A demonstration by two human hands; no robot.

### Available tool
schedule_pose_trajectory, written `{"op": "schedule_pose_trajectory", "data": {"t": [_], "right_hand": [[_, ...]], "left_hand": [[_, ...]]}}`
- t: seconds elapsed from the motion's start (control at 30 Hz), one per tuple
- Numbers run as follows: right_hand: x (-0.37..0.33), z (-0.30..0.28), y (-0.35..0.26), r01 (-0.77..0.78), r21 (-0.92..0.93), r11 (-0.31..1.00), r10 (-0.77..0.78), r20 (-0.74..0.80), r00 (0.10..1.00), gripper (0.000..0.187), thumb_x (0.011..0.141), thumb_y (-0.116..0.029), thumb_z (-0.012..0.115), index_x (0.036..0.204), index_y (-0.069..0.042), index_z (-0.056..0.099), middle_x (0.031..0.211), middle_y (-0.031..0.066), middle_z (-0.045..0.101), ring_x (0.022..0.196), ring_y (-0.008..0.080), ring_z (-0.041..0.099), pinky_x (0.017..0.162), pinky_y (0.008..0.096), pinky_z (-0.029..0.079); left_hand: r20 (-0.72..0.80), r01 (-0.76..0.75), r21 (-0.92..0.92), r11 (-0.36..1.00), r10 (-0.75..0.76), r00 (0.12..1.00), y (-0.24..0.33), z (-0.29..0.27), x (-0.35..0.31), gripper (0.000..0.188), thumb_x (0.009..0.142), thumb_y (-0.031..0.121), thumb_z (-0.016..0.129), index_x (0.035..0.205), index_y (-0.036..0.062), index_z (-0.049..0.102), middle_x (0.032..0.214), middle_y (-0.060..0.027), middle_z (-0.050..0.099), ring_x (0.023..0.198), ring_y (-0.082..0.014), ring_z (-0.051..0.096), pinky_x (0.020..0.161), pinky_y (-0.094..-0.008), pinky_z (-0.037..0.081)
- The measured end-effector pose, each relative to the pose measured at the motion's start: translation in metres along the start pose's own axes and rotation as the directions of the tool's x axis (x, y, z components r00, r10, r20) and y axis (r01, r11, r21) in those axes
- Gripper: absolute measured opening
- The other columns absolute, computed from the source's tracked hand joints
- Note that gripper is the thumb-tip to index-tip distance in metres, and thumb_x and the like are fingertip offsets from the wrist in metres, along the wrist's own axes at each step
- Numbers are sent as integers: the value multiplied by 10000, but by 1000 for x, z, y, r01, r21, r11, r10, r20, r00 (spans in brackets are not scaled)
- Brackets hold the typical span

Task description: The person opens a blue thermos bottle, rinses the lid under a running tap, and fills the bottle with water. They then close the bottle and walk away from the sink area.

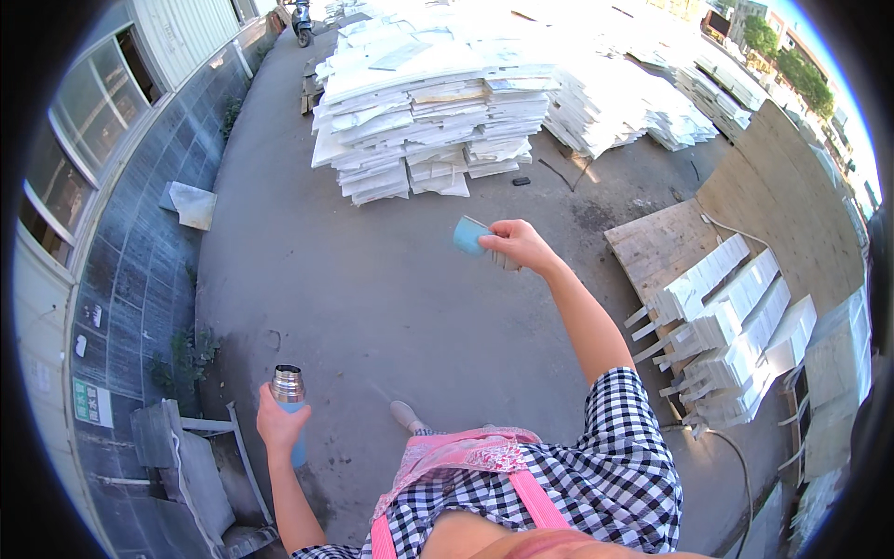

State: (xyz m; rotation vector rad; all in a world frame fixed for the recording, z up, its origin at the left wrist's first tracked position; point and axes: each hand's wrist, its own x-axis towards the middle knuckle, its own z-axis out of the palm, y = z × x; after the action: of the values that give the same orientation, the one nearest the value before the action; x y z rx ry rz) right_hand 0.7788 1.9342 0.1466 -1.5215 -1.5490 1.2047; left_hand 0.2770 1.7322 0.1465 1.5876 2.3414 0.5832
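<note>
While the left hand (279,424) wraps closed around a light blue cylindrical flask with a bare steel neck (290,399), flask upright, mouth uncapped, held low at the person's left side; right hand (518,245) extended forward at arm's length, fingers pinched on a small light blue cup-shaped lid (470,235), lid tipped on its side with opening facing left. Flask and lid well apart. Both over grey concrete ground (372,298). Tall stack of white flat slabs (428,121) beyond the lid. White slabs standing on edge on a wooden pallet (736,317) to the right. Grey tiled building wall (140,270) to the left, a grey slab (192,204) leaning at its foot
</note>
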Motion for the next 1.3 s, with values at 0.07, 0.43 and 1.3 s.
{"op": "schedule_pose_trajectory", "data": {"t": [0.07, 0.43, 1.3], "right_hand": [[0, 32, 51, 4, 156, 988, 7, -73, 997, 298, 819, -321, 656, 849, -25, 659, 692, -5, 560, 583, 85, 504, 509, 266, 405], [-241, 46, 133, -971, -238, 27, 828, -539, 155, 485, 683, -270, 783, 1111, -82, 655, 1149, 114, 633, 1059, 261, 614, 889, 361, 491], [369, 323, 19, -408, -896, 176, 855, -66, 514, 352, 780, -329, 677, 1070, -130, 684, 1197, 62, 615, 1130, 242, 573, 900, 456, 478]], "left_hand": [[58, 236, -63, 970, -232, 971, -71, 36, 10, 714, 534, 229, 777, 1136, 31, 448, 1041, -182, 607, 951, -372, 600, 814, -439, 469], [173, 778, 597, 196, -978, 114, -383, 22, -114, 831, 453, 326, 850, 1154, 27, 517, 1115, -137, 623, 1025, -282, 620, 843, -395, 508], [351, 773, 416, 479, -869, 350, -397, -23, 363, 641, 568, 172, 814, 1119, -5, 537, 1033, -120, 613, 871, -249, 593, 769, -366, 481]]}}
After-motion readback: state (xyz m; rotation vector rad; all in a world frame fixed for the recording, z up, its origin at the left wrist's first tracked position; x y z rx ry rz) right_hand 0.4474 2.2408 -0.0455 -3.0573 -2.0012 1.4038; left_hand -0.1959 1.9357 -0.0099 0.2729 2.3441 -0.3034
